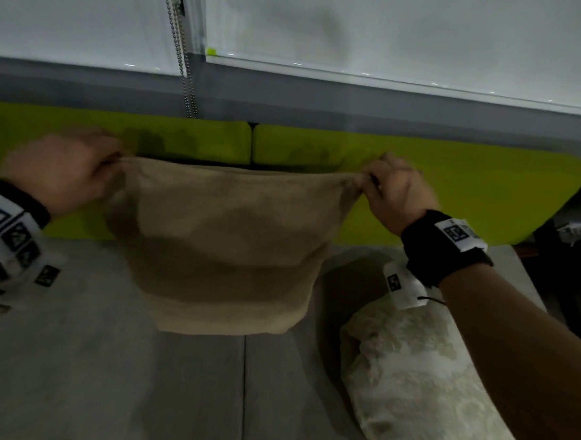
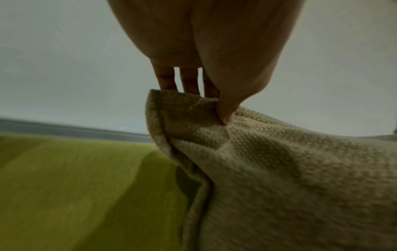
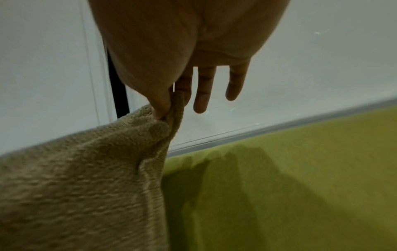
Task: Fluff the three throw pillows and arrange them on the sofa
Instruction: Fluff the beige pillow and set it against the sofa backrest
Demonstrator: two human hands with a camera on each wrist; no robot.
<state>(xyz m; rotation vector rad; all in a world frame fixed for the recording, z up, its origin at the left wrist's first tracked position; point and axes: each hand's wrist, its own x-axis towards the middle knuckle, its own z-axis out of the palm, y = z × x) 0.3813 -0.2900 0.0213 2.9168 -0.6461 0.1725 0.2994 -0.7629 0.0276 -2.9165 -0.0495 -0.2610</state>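
The tan pillow (image 1: pixel 224 246) is held up by its 2 top corners, so that its filling hangs and drops toward the bottom seam, which suits fluffing by shaking. The left hand (image 1: pixel 62 172) pinches the left top corner, its grip closed on a fold of woven cloth between thumb and fingers (image 2: pixel 189 81); the right hand (image 1: pixel 397 195) pinches the right top corner between thumb and forefinger, while its other fingers (image 3: pixel 204 91) stay loose and straight. The top edge is pulled taut between the 2 grips, and the pillow is kept in front of the green backrest (image 1: pixel 454 182), over the middle of the grey seat (image 1: pixel 103 361), where the 2 seat cushions meet. Whether its lower edge touches the seat cannot be told. A cream patterned pillow (image 1: pixel 418 380) lies toward the right edge of the seat, under the right forearm, likely awaiting its turn. A 3rd pillow is not clearly seen. The bead chain (image 1: pixel 186 60) of a blind hangs behind the backrest.
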